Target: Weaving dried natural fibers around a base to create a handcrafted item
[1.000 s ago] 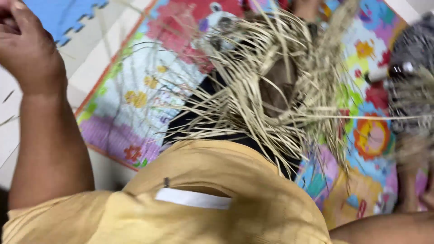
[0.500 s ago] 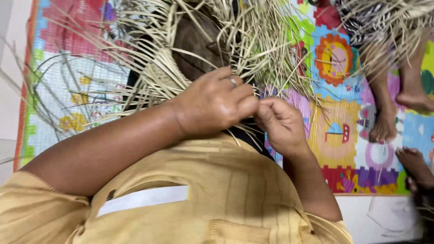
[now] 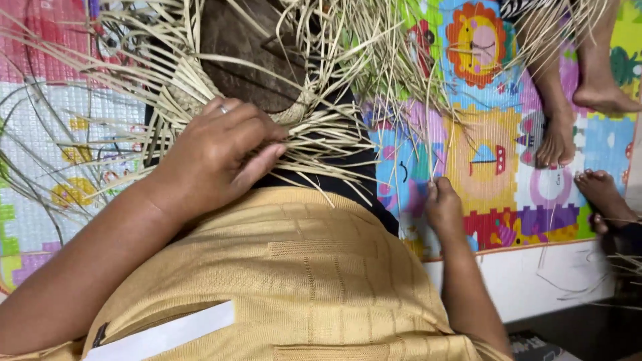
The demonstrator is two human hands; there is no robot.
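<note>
A half-woven straw piece (image 3: pixel 200 80) lies on my lap around a dark brown round form (image 3: pixel 244 57), with long pale strands sticking out all around. My left hand (image 3: pixel 217 150), a ring on one finger, rests flat on the strands at the near edge of the weave and presses them down. My right hand (image 3: pixel 443 208) is out to the right over the colourful mat, fingers pinched on one thin straw strand (image 3: pixel 438 134) that runs up toward the weave.
A colourful foam play mat (image 3: pixel 488 160) covers the floor. Another person's bare feet (image 3: pixel 558 137) and another straw bundle (image 3: pixel 555 27) are at the upper right, with a third foot (image 3: pixel 602 194) at the right edge. White floor (image 3: pixel 535 274) borders the mat.
My hands were together at the weave's near edge; now the right hand has pulled away to the right with a strand. The left hand stays on the weave.
</note>
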